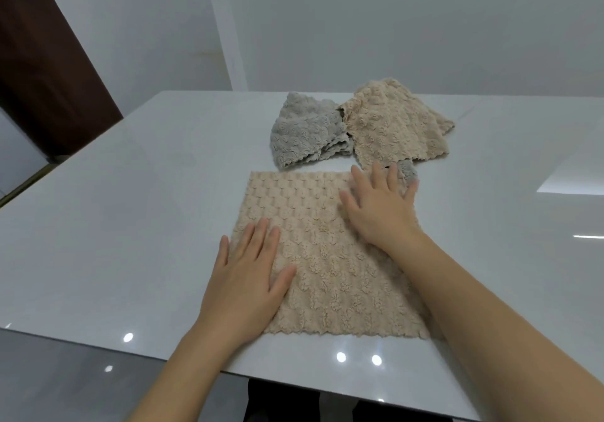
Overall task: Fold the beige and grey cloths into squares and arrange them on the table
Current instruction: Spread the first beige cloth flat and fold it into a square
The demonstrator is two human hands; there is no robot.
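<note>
A beige textured cloth (327, 258) lies spread flat in front of me on the white table (130, 225). My left hand (248, 274) rests palm down, fingers apart, on the cloth's left edge. My right hand (379, 205) lies flat with spread fingers on its far right corner. Behind it a crumpled grey cloth (304, 130) sits beside a second, loosely rumpled beige cloth (395, 124), the two touching. A small bit of grey fabric (408, 170) peeks out by my right fingertips.
The glossy table top ends in a near edge (294, 379) close to my body. A grey wall stands behind the table and a dark brown door (42, 62) is at the far left.
</note>
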